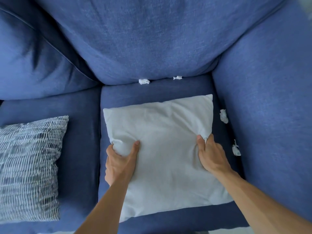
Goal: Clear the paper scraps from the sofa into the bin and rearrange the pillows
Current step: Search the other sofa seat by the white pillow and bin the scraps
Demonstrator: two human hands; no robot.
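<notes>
From the head camera, a plain white square fabric pillow (162,149) lies flat on the right seat of the blue fabric sofa (152,39). The left hand (120,159) grips a bunched fold at the pillow's left edge, with the thumb on top. The right hand (211,155) pinches a gathered fold at its right edge. Four crumpled white paper scraps lie apart from both hands: two (144,81) (177,77) at the backrest crease and two (223,116) (236,150) beside the armrest. A grey-and-white striped woven pillow (30,166) rests on the left seat.
</notes>
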